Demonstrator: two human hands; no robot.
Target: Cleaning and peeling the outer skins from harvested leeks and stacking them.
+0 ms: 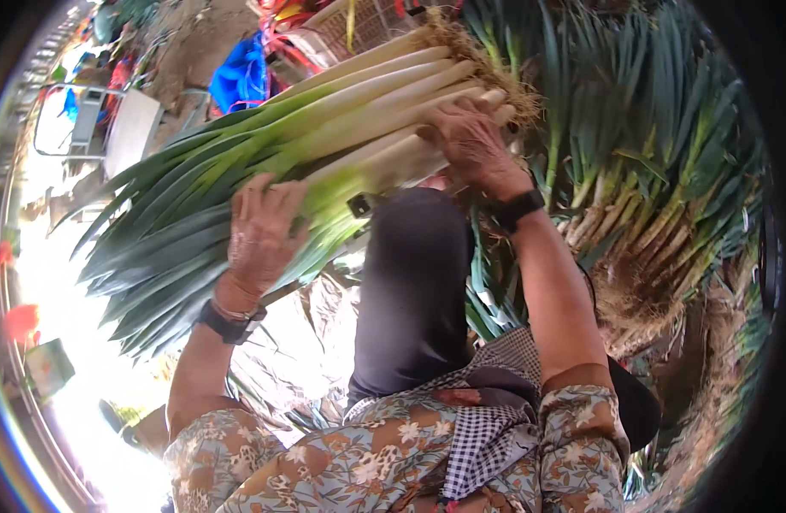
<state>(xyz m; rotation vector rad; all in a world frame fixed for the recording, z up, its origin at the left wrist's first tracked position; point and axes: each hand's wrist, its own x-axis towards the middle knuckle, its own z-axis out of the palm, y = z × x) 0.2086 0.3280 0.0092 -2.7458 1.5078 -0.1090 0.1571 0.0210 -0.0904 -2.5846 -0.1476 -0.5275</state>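
A large bundle of leeks [384,92] lies slantwise before me, its white stalks and hairy roots at the upper right and dark green leaves fanning to the lower left. My left hand [263,235] rests on the leaves, fingers stretched and slightly apart. At the root end, my right hand [471,144] curls its fingers over the white stalks on the near side; its thumb is partly hidden. My dark-trousered knee [417,282] stands just under the bundle.
More leeks [641,145] with roots are heaped on the right. Beyond the bundle are a woven basket [359,34], a blue bag [241,75] and red strips. A metal-framed chair [133,128] stands at the far left. Crumpled sheeting [312,342] lies below my left hand.
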